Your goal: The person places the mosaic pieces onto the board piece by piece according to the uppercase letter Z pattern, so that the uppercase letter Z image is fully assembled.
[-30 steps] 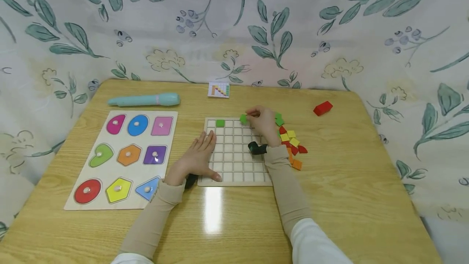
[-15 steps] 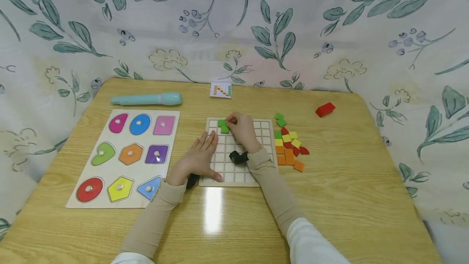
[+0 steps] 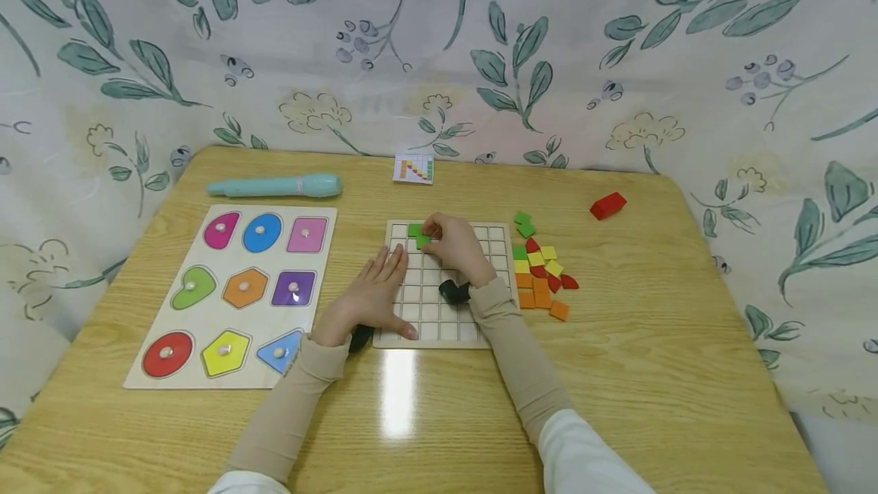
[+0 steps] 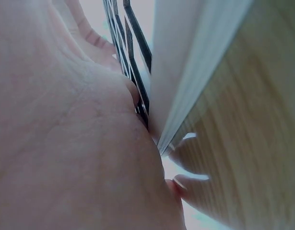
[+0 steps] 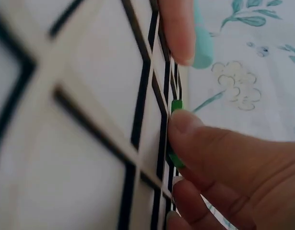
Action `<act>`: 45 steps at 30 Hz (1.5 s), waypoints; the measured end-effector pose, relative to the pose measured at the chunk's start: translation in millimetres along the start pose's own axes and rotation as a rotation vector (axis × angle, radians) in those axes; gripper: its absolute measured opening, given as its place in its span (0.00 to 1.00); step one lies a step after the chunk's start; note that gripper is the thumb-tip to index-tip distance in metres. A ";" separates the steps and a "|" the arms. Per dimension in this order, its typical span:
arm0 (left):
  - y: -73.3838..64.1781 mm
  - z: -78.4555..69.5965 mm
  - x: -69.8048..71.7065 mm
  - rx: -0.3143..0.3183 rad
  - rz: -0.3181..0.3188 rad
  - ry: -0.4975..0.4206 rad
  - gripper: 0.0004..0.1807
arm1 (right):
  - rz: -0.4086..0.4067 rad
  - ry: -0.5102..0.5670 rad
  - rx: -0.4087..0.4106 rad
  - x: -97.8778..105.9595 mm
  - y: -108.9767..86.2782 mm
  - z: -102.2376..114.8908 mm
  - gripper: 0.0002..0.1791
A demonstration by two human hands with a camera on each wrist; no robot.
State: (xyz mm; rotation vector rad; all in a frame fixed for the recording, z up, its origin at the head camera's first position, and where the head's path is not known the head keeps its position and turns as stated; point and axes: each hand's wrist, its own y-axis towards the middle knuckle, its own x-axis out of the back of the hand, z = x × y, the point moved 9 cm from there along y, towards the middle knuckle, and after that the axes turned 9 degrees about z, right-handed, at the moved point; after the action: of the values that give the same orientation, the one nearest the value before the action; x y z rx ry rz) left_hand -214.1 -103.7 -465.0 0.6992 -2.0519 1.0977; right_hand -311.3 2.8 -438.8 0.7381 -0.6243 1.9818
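A white gridded board [image 3: 439,332] with a wooden rim lies mid-table. My left hand [image 3: 373,296] is spread flat across its left side, fingers straight and thumb near the front rim. In the left wrist view, the palm [image 4: 80,143] rests along the board's edge. One green square tile [image 3: 414,229] sits in the back row of the grid. My right hand [image 3: 454,242] pinches another green square tile [image 5: 177,160] just in front of it, overlapping the second row. The thumb tip covers part of that tile in the right wrist view.
Beside the board's right rim lie loose green tiles [image 3: 525,229], yellow tiles [image 3: 547,251], red pieces [image 3: 568,281] and orange tiles [image 3: 541,292]. A knobbed shape puzzle [image 3: 257,326] is at left. Behind are a turquoise pen-like stick [image 3: 274,186], a pattern card [image 3: 414,168] and a red block [image 3: 607,206].
My right hand has carried the green tile leftward from the board's back right to beside the first green tile, then shifted only slightly. The left hand has stayed put on the board.
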 end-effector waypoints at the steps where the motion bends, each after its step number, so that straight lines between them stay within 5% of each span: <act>1: 0.0 -0.5 0.2 -0.003 -0.002 -0.001 0.75 | 0.001 -0.008 -0.010 0.7 -0.4 -1.5 0.16; 13: -1.7 -1.3 2.3 0.012 -0.007 0.017 0.76 | -0.135 -0.084 -0.005 17.7 -3.6 -8.5 0.12; 22: -3.0 -1.9 4.2 0.010 -0.008 0.009 0.76 | -0.009 -0.098 -0.037 7.5 1.1 -1.2 0.16; 45: -5.8 -3.6 -0.8 0.007 0.018 0.009 0.76 | -0.042 -0.015 0.027 -3.6 13.3 5.2 0.18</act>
State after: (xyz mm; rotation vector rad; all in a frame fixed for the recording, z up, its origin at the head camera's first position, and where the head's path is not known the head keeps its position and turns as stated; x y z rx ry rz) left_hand -208.3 -103.3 -461.4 0.6791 -2.0518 1.1167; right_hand -320.2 -9.0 -439.5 0.7769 -0.5869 1.9515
